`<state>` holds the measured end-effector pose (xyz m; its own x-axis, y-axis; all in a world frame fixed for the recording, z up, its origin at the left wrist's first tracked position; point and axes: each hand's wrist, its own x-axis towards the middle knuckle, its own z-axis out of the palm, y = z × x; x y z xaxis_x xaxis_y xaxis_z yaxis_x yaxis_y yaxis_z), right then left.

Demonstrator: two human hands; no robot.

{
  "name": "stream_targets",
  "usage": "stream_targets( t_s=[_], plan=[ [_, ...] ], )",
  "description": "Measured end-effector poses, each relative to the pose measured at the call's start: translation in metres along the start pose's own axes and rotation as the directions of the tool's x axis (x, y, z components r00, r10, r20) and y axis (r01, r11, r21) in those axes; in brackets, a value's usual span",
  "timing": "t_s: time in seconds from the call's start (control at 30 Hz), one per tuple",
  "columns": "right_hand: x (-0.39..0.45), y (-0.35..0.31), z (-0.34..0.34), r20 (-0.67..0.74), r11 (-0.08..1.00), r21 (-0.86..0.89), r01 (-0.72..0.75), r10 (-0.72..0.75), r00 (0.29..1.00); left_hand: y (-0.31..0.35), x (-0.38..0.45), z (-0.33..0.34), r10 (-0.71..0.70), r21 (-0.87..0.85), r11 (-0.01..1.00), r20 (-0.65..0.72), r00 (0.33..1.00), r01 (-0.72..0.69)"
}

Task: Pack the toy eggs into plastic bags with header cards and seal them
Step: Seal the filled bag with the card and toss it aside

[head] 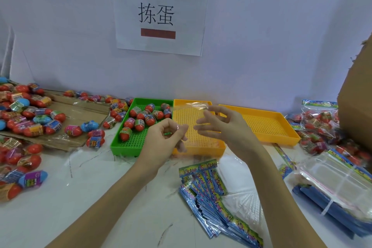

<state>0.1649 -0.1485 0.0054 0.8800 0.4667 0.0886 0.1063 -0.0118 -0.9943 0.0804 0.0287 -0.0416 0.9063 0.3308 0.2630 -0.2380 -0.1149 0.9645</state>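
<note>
Both my hands are raised over the near yellow tray with a clear plastic bag stretched between them. My left hand pinches the bag's lower left edge between thumb and curled fingers. My right hand pinches its right side, the other fingers spread. Several red toy eggs lie in the green tray. Many more eggs are heaped on flattened cardboard at the left. Header cards fan out on the table below my right forearm.
A second yellow tray stands at the right. Filled bags of eggs pile up at the far right beside a cardboard box. A stack of clear bags lies on blue sheets at the near right. A paper sign hangs on the wall.
</note>
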Motion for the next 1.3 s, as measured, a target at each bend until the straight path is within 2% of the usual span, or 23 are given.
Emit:
stream_targets(
  t_s=[0.07,0.1,0.2,0.3,0.37,0.43,0.53,0.6,0.63,0.7,0.77,0.83,0.9,0.93,1.0,1.1,1.2,1.3],
  plan=[
    [-0.001,0.003,-0.003,0.079,1.0,-0.014,-0.011,0.012,0.997,0.001,-0.001,0.0,0.005,0.017,1.0,-0.008,1.0,-0.005],
    [-0.001,0.004,-0.003,0.075,0.998,-0.059,-0.003,0.008,0.997,0.001,-0.001,0.0,0.003,0.019,1.0,-0.013,1.0,-0.002],
    [0.001,0.009,-0.004,-0.001,0.976,-0.212,0.037,-0.038,0.999,0.0,-0.003,0.001,0.022,0.061,0.998,-0.004,1.0,-0.022],
    [0.004,0.012,-0.001,-0.028,0.972,-0.227,0.055,-0.062,0.998,0.001,-0.001,0.001,0.046,0.067,0.997,-0.007,0.999,-0.045],
    [0.005,0.01,0.005,-0.062,0.968,-0.238,0.084,-0.101,0.993,0.002,0.001,-0.001,0.057,0.023,0.998,-0.02,0.998,-0.057],
    [0.004,0.007,0.011,-0.107,0.942,-0.288,0.173,-0.211,0.972,0.004,0.003,-0.003,0.06,-0.048,0.997,-0.019,0.998,-0.061],
    [0.002,0.004,0.015,-0.161,0.805,-0.534,0.26,-0.398,0.903,0.005,0.004,-0.004,-0.006,-0.103,0.995,-0.031,1.0,0.003],
    [0.001,0.004,0.013,-0.199,0.693,-0.698,0.182,-0.431,0.88,0.005,0.006,-0.004,-0.071,-0.071,0.995,-0.039,0.997,0.069],
    [0.001,0.005,0.012,-0.209,0.681,-0.717,0.149,-0.414,0.886,0.004,0.007,-0.004,-0.076,-0.04,0.996,-0.044,0.996,0.074],
    [0.002,0.006,0.01,-0.154,0.63,-0.767,0.12,-0.362,0.919,0.004,0.007,-0.005,-0.015,0.031,0.999,-0.048,0.999,0.016],
    [0.004,0.01,0.009,-0.056,0.566,-0.812,0.141,-0.317,0.947,0.007,0.005,-0.007,0.143,0.147,0.98,-0.026,0.989,-0.137],
    [0.006,0.014,0.011,-0.025,0.584,-0.788,0.193,-0.344,0.939,0.008,0.002,-0.009,0.376,0.365,0.855,0.049,0.925,-0.367],
    [0.008,0.018,0.011,-0.057,0.623,-0.755,0.204,-0.372,0.926,0.01,0.001,-0.01,0.541,0.583,0.61,0.189,0.82,-0.537],
    [0.008,0.019,0.012,-0.065,0.635,-0.749,0.19,-0.356,0.932,0.011,0.001,-0.01,0.573,0.643,0.502,0.253,0.779,-0.578],
    [0.009,0.021,0.012,-0.054,0.649,-0.738,0.185,-0.331,0.942,0.01,0.0,-0.01,0.595,0.695,0.38,0.321,0.736,-0.61],
    [0.007,0.021,0.013,0.001,0.609,-0.767,0.203,-0.315,0.949,0.008,0.0,-0.009,0.603,0.722,0.303,0.359,0.712,-0.621],
    [0.007,0.021,0.013,-0.021,0.661,-0.725,0.193,-0.302,0.953,0.006,0.002,-0.011,0.597,0.738,0.312,0.338,0.727,-0.599],
    [0.007,0.02,0.014,-0.049,0.635,-0.739,0.226,-0.385,0.922,0.005,0.002,-0.013,0.599,0.785,0.311,0.276,0.752,-0.536]
  ],
)
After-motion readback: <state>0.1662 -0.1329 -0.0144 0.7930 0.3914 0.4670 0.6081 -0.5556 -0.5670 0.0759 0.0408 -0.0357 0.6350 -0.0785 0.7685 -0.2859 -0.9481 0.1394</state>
